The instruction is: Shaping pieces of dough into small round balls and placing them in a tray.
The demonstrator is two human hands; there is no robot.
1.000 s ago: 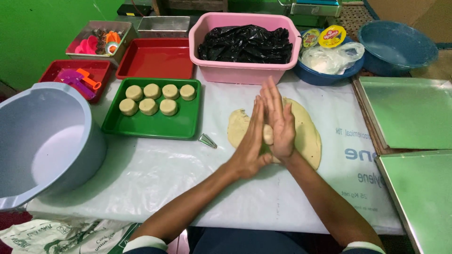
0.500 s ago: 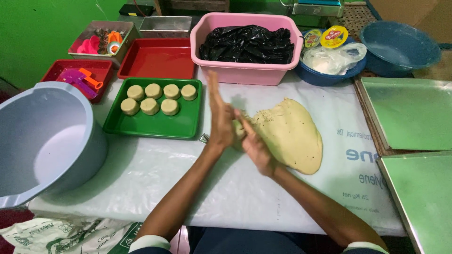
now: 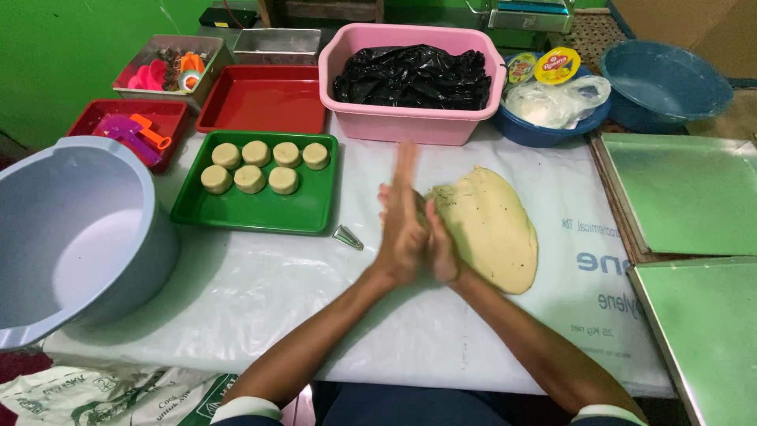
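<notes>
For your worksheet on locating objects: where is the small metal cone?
In the head view, the small metal cone lies on the white sheet, between the green tray and the left hand.

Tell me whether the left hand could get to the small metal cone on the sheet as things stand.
Probably yes. The cone lies bare on the plastic sheet just left of the left hand, with nothing between them. That hand is pressed against the right hand, so it would have to come away first.

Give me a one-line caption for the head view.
Left hand and right hand pressed palm to palm beside flattened dough.
</notes>
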